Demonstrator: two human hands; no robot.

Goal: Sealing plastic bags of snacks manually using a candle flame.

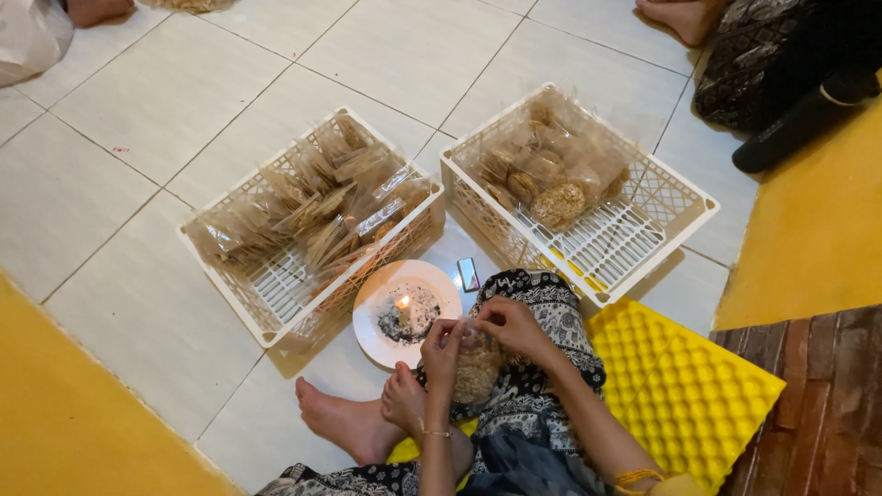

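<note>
Hands: our left hand [443,347] and right hand [508,326] both pinch the top of a snack bag [476,369], low centre.
Nearby: candle [402,308] on plate [375,338]; two crates [276,292] above.

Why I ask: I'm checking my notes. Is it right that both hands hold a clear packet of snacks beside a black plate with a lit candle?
Not quite: the plate is white, as the head view shows. Both the left hand and right hand do hold the clear packet, beside the lit candle.
</note>
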